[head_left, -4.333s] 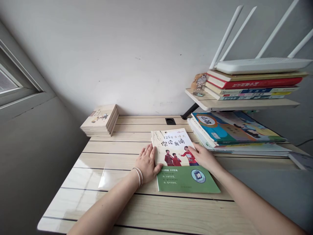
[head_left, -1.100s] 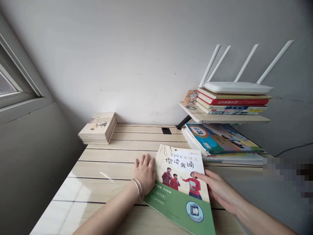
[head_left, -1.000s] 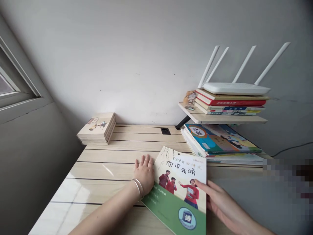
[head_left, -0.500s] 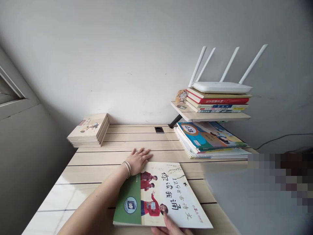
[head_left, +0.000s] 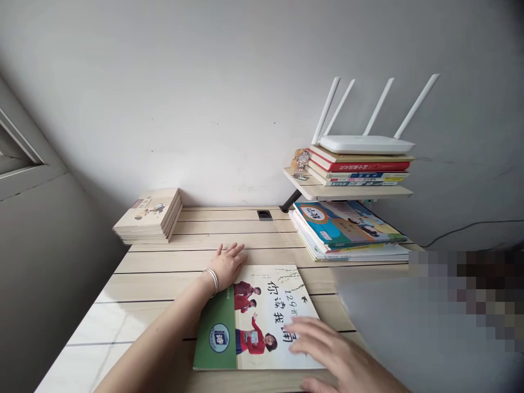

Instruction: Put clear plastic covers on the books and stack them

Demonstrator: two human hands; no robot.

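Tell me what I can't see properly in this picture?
In the head view:
Book: title partly covered by the right hand.
Right hand: blurred, so whether it touches the book can't be told.
Window: cut off by the left edge.
Pile of books: lower covers hidden by the top one.
Far right: covered by square blocks.

The book [head_left: 256,316] lies on the desk [head_left: 159,262], a stack [head_left: 147,213] behind-left.

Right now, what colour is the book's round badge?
Light and dark blue; the round badge shows best in the head view.
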